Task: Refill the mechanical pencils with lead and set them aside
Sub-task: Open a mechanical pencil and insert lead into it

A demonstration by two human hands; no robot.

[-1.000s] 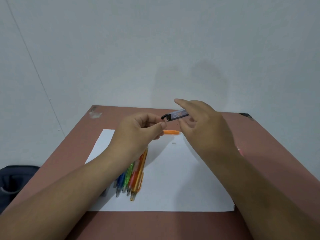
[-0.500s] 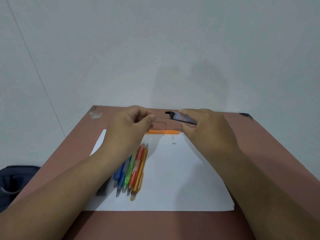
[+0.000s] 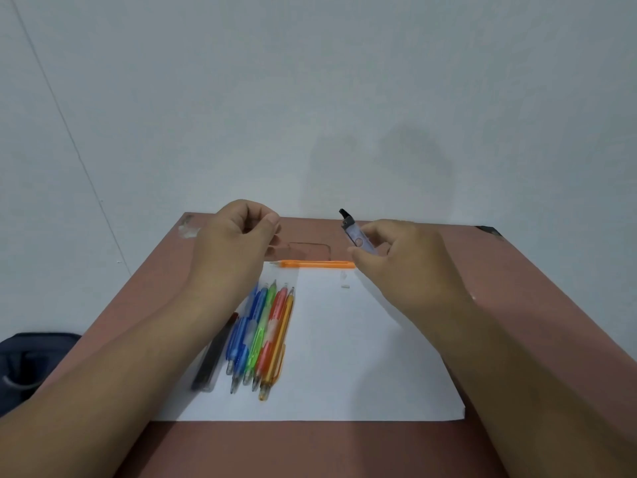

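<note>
Hands moved apart since 1 s ago. Left hand point(image 3: 234, 243) pulled away left, off the lead case point(image 3: 356, 236), fingertips pinched together; anything between them too small to tell. Right hand point(image 3: 403, 267) tipped case from level to steep tilt, black cap end up. Orange pencil point(image 3: 317, 264) now fully uncovered betw. hands.

Left hand point(image 3: 234, 243) fingers curled, tips pinched; whether they hold lead too small to tell. Lead case point(image 3: 356, 236) lower part hidden in right hand point(image 3: 406, 267); label unreadable. Blue pencils point(image 3: 246, 326) upper ends hidden behind left forearm. Black case point(image 3: 212, 357) partly covered by same forearm. Dark bag point(image 3: 31, 363) cut off at left edge. Both forearms run off frame bottom.
</note>
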